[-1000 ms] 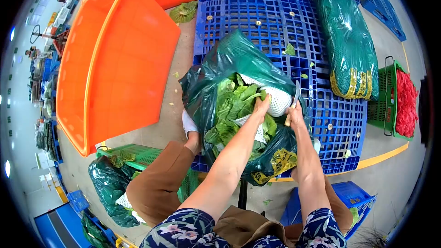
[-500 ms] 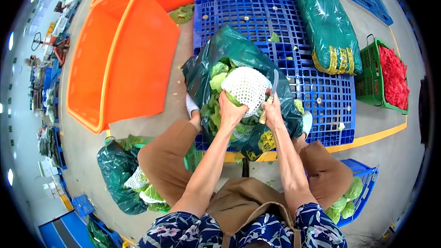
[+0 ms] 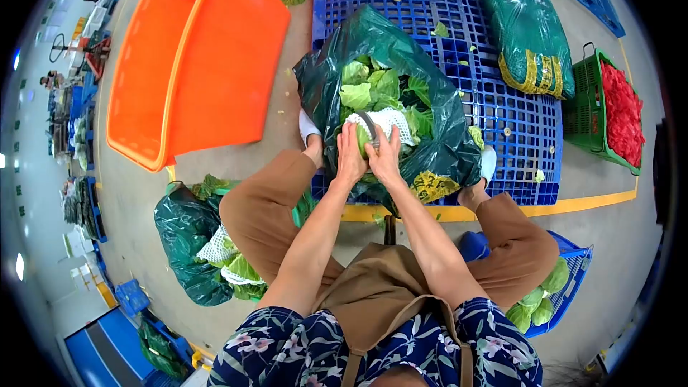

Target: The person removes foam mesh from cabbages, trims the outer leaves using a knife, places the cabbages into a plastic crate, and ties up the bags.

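Now the left hand (image 3: 350,155) cups a netted cabbage (image 3: 363,137) inside the gaping bag (image 3: 448,122), the right hand (image 3: 385,155) seemingly gripping the knife (image 3: 370,126); looks like freeing the net (image 3: 393,121), so the next move calls for steady control.

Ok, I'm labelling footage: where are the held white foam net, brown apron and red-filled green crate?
Held white foam net (image 3: 392,119): head view, upper side.
Brown apron (image 3: 376,285): head view, middle of the cloth.
Red-filled green crate (image 3: 586,104): head view, left wall.

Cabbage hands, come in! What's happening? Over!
Left hand: against netted cabbage. Right hand: on knife, handle hidden. Open green bag surrounds cabbage. Nothing seen blocking.
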The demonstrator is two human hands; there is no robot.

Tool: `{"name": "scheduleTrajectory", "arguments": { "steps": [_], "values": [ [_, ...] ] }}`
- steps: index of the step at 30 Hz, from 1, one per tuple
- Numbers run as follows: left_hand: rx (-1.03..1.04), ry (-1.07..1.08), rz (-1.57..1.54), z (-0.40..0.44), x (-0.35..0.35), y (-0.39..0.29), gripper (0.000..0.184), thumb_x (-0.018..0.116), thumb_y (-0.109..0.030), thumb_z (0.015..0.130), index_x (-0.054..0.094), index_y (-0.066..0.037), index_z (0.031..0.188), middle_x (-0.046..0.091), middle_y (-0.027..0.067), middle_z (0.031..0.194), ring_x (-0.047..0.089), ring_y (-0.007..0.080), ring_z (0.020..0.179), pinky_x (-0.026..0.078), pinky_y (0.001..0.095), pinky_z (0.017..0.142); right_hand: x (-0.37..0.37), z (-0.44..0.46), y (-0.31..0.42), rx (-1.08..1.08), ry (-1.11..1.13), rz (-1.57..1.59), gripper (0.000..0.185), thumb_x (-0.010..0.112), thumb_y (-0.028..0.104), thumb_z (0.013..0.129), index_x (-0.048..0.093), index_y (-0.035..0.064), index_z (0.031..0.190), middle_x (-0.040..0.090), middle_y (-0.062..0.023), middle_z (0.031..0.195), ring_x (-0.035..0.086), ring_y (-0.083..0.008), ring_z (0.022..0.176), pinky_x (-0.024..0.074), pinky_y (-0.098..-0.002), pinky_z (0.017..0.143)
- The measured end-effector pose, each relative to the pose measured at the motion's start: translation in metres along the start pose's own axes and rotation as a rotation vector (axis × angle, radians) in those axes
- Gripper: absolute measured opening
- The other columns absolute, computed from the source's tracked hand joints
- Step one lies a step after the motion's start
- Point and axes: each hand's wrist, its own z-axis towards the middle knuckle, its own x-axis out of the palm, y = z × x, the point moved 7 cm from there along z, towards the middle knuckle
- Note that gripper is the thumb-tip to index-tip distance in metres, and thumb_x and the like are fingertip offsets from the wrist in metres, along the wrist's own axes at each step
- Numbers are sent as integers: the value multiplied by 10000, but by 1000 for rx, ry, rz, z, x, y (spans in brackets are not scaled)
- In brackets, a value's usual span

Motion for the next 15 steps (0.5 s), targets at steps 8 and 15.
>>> {"name": "scheduleTrajectory", "arguments": {
  "steps": [8, 15],
  "values": [
    [-281, 226, -192, 7, 7, 26, 1139, 823, -104, 449, 203, -99, 1404, 279, 229, 1344, 317, 404, 1261, 293, 427, 1064, -26, 41, -63, 343, -169, -40, 221, 600, 224, 843, 540, 26, 921, 629, -219, 836, 599, -414, 773, 463, -482, 699],
    [-345, 237, -489, -14, 26, 62, 1252, 891, -186, 447, 135, -53, 1436, 333, 146, 1380, 359, 274, 1279, 305, 388, 1066, 6, 77, -136, 514, 19, -261, 249, 586, 248, 824, 578, 29, 941, 644, -232, 899, 604, -444, 847, 473, -514, 748]
  ]
}}
